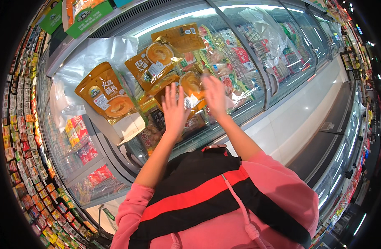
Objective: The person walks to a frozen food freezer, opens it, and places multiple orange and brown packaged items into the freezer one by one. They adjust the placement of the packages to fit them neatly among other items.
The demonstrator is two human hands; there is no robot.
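Several brown foil pouches lie on the glass lid of a freezer. Over one pouch both my hands are held side by side. My left hand has its fingers apart at the pouch's left; whether it touches the foil I cannot tell. My right hand, blurred, is at its right side with nothing seen in it. Above them lies a second pouch, and a third is farther back. To the left, another pouch leans in an open cardboard display box.
Crumpled clear plastic lies behind the box. Frozen packs show through the glass beside wire baskets. A freezer door handle is at the right. Green display boxes stand on a ledge at the top left; packed shelves line the far left.
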